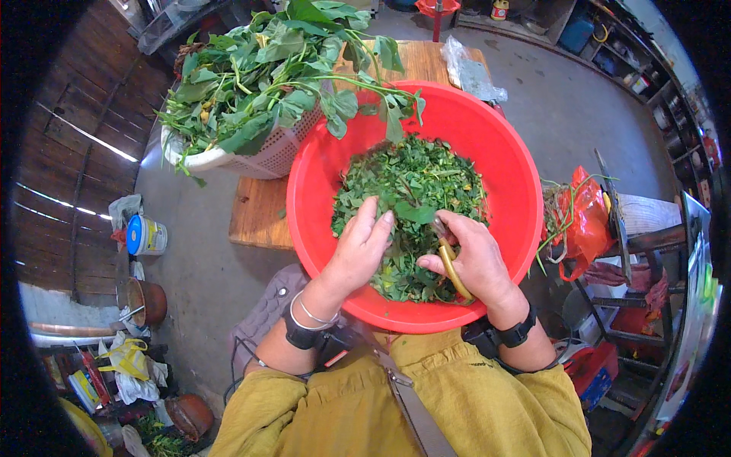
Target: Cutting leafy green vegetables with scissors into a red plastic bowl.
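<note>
A wide red basin (512, 183) in front of me holds a bed of chopped green leaves (438, 171). Over it, my left hand (358, 247) has its fingers closed around some leafy greens (411, 212), whose leaves stick out toward the right hand. My right hand (480, 259) grips scissors (451, 268) with yellow handles; the blades point up at the greens and are partly hidden by fingers and leaves. Behind the basin, to the left, a pale plastic basket (263, 156) is heaped with uncut leafy stems (251, 84), some hanging over the basin's rim.
A wooden table (263, 217) stands under the basket and basin, with a clear plastic bag (468, 72) at its far right. A red plastic bag (590, 221) and a rack (640, 297) are at the right. On the left floor are a white bucket (152, 236) and brown pots (148, 301).
</note>
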`<action>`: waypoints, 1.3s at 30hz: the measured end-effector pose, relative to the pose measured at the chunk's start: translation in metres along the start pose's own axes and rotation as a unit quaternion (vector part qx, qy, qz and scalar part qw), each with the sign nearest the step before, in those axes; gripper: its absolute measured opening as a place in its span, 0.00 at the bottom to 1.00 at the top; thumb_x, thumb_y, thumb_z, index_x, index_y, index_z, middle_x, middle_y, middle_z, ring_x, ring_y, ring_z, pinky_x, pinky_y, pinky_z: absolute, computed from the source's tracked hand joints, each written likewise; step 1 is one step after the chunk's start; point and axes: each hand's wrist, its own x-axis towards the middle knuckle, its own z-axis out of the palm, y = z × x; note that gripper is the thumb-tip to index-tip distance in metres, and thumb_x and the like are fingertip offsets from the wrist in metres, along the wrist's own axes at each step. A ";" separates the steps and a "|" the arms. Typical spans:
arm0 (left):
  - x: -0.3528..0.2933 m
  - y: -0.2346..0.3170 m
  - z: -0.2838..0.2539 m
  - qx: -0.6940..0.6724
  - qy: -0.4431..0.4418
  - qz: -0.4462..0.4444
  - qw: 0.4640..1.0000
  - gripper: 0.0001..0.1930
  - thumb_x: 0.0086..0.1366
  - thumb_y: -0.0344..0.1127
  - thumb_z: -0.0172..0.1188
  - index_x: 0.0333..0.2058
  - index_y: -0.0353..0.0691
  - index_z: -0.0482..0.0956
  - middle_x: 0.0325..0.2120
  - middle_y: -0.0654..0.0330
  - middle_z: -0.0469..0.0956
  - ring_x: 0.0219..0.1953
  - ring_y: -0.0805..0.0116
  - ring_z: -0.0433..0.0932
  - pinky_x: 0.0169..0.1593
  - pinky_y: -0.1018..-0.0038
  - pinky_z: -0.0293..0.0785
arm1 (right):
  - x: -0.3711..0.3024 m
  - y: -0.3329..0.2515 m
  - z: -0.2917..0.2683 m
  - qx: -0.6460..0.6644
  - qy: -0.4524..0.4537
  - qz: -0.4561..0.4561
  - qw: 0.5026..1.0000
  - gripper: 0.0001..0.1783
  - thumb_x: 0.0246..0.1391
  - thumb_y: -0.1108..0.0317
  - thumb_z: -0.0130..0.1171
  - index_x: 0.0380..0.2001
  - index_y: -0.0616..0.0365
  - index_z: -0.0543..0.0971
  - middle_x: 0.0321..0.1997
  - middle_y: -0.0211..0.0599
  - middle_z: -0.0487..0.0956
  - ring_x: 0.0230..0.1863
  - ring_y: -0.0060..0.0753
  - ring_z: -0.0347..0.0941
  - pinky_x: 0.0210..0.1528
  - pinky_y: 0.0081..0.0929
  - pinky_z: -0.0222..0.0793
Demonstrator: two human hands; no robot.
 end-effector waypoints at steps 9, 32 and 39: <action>0.003 -0.020 -0.006 0.091 -0.043 0.025 0.995 0.07 0.66 0.31 0.46 0.39 0.36 0.70 0.21 0.68 0.67 0.21 0.80 0.64 0.25 0.79 0.63 | -0.003 0.002 0.001 -0.083 -0.009 -0.118 0.989 0.38 0.32 0.51 0.71 0.45 0.62 0.71 0.33 0.43 0.75 0.31 0.42 0.71 0.35 0.33 0.68; 0.001 -0.002 -0.004 -0.021 -0.024 -0.070 0.997 0.08 0.64 0.29 0.45 0.39 0.37 0.72 0.20 0.67 0.71 0.17 0.83 0.64 0.20 0.85 0.59 | 0.000 0.004 0.005 -0.101 0.001 -0.094 0.990 0.32 0.34 0.50 0.68 0.42 0.56 0.73 0.32 0.42 0.75 0.38 0.45 0.72 0.39 0.38 0.65; -0.002 0.003 0.003 0.038 -0.027 -0.064 0.997 0.14 0.61 0.30 0.54 0.45 0.30 0.72 0.20 0.66 0.74 0.21 0.82 0.70 0.22 0.81 0.66 | -0.005 0.003 0.004 -0.069 0.062 -0.043 0.995 0.27 0.33 0.51 0.69 0.37 0.53 0.75 0.16 0.37 0.70 0.21 0.42 0.69 0.24 0.34 0.65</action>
